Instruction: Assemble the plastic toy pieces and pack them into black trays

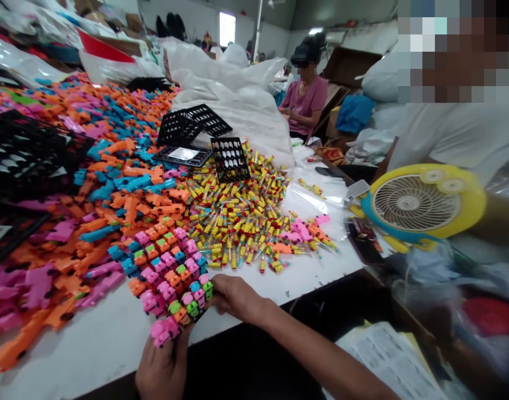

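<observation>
A tray filled with rows of small pink, orange, green and blue toys is held up just above the white table's front edge. My left hand is closed on its near corner, beside a pink toy at the bottom. My right hand grips the right side of the tray, fingers bent around the edge. Behind the tray lies a heap of small yellow and red tubes. A large pile of orange, blue and pink toy pieces spreads to the left.
Black empty trays rest on the heaps, with more trays at the left. A yellow and blue fan stands at the right. A person in pink sits behind the table; another person is at the right edge.
</observation>
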